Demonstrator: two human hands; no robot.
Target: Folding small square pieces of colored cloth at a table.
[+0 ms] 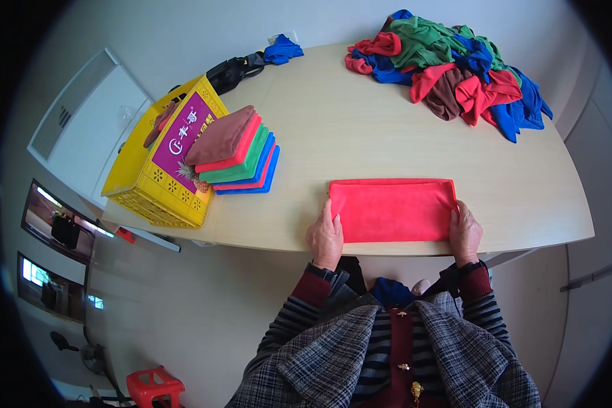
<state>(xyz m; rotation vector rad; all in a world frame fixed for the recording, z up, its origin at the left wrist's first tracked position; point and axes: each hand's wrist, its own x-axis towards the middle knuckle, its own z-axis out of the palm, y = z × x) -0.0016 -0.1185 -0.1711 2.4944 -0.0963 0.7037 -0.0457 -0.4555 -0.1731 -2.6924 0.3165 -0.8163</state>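
A big, pale wooden table [387, 122] with a rounded edge stands in a room with a light floor. At its near edge, the person's left hand [326, 236] lies flat with the fingers close together, pressing on the left end of a red cloth [392, 209]. The right hand [464, 231] lies flat the same way on the right end of the cloth. The red cloth is folded into a long, neat shape and rests flat on the table, just in from the near edge, between the two hands. Farther along toward the left edge sits a stack of folded cloths [236, 153], brown on top, then red, green and blue. The stack leans against a yellow crate [158, 178] at the left edge. At the far right corner lies a messy pile of cloths [449, 64] in red, green, blue and brown. On the floor below stands a small red stool [155, 386].
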